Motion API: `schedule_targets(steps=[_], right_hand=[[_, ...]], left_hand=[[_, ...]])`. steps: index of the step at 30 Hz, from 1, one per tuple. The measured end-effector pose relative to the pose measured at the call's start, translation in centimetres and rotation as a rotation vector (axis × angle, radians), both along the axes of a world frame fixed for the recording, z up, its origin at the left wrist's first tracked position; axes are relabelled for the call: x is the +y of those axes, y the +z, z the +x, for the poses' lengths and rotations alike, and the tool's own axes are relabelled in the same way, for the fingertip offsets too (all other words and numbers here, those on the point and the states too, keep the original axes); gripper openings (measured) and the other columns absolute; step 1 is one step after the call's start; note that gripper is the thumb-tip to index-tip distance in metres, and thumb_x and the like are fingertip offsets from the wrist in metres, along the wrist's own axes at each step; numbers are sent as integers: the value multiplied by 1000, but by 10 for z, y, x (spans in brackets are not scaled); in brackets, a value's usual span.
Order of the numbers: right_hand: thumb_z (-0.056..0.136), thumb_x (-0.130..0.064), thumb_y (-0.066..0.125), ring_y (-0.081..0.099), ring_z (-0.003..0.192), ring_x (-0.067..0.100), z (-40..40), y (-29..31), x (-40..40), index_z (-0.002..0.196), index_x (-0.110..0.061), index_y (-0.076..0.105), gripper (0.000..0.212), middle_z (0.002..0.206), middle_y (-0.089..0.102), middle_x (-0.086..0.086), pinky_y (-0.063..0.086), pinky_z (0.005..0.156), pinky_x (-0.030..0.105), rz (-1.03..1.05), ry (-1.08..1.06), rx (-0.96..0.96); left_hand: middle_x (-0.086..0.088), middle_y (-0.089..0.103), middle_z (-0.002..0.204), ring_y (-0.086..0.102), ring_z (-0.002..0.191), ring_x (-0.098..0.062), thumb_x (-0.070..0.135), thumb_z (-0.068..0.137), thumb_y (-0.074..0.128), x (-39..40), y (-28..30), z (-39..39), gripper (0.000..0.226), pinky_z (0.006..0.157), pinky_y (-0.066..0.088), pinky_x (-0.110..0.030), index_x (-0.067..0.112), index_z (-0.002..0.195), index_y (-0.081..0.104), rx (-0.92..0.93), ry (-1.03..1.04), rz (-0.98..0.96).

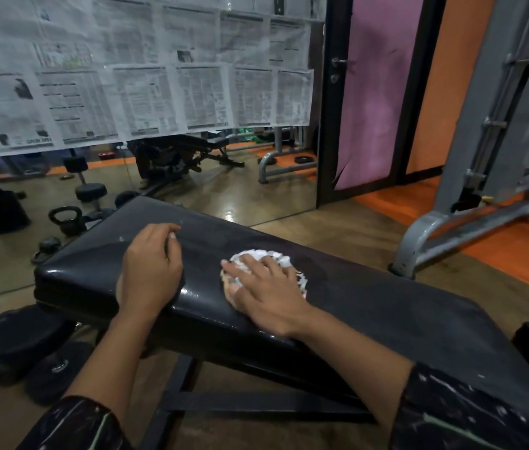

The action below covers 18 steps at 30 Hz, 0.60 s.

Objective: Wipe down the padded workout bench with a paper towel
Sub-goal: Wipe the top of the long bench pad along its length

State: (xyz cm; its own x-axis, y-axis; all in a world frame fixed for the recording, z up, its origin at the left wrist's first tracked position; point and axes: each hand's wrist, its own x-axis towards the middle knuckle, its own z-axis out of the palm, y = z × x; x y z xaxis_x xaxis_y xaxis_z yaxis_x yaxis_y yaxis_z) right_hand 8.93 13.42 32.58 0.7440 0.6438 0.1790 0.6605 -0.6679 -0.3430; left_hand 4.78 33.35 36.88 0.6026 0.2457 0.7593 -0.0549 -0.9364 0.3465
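Pressing paper towel (284, 259), right hand (266, 293); bench (386, 306) runs far-left to near-right.

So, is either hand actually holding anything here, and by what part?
Nothing is gripped. The right hand presses flat on top of the crumpled paper towel; the left hand rests empty on the bench.

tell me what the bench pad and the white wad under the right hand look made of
Bench pad: probably vinyl or faux leather, smooth and glossy, with highlights along its edge. White wad: looks like paper towel, matte and crinkled, under the right hand.
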Motion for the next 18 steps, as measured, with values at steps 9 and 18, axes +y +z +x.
schedule_targets(steps=[9, 18], right_hand=[[101, -43, 16, 5, 146, 23, 35, -6, -41, 147, -49, 10, 46, 160, 7, -14, 5, 114, 52, -81, -32, 68], [98, -48, 13, 4, 147, 16, -30, -28, -51, 147, -49, 9, 49, 159, 10, -15, 5, 117, 42, 58, 166, -82]], left_hand=[[-9, 62, 97, 57, 90, -22, 15, 93, 47, -41, 4, 18, 21, 79, 44, -31, 6, 102, 63, 98, -80, 94], [-2, 64, 96, 59, 88, -20, 20, 92, 48, -50, -16, 14, 19, 67, 48, -33, 14, 100, 64, 123, -72, 152]])
